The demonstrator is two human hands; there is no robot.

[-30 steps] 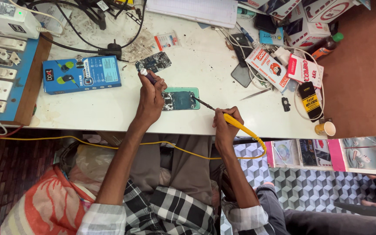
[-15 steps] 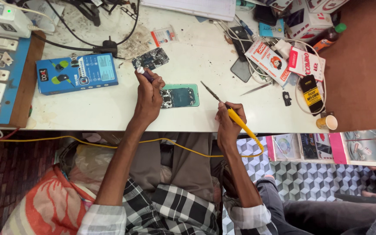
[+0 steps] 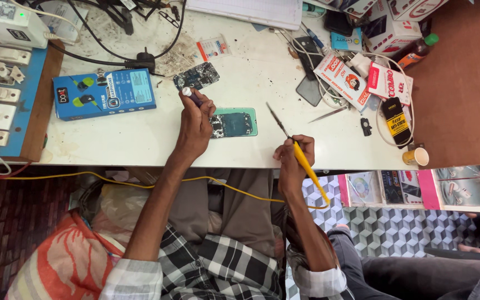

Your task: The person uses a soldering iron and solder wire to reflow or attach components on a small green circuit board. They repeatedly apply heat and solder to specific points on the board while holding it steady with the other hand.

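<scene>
Near the front edge of the white worktop (image 3: 140,139) lay the opened phone (image 3: 234,123), teal-framed, back off, dark board exposed, flat and roughly centred between both hands. Left hand (image 3: 194,125) sat touching its left end, fingers curled tight around a small dark pen-like tool (image 3: 191,95) with a white cap, cap pointing up and away. Right hand (image 3: 292,158) was at the table edge, just right of the phone and not touching it, fingers pinched closed on a yellow-handled soldering iron (image 3: 306,166); its thin metal tip (image 3: 276,116) angled up-left, hovering beside the phone's right end, apart from it. Yellow cord (image 3: 140,183) trailed across the lap. Second bare circuit board (image 3: 196,75) lay just beyond the left hand. Blue cardboard box (image 3: 105,93) to the left, then a blue switch panel (image 3: 6,94) with white sockets on a wooden base. Right side: red-and-white packets (image 3: 343,78), tweezers (image 3: 329,114), a dark phone screen (image 3: 310,91), a small paper cup (image 3: 416,157) at the corner. Worktop surface was scuffed, stained and speckled with dark debris, black cables (image 3: 112,55) at the back. Floor had patterned cube tiles (image 3: 395,228) and brick-like paving at left.
</scene>
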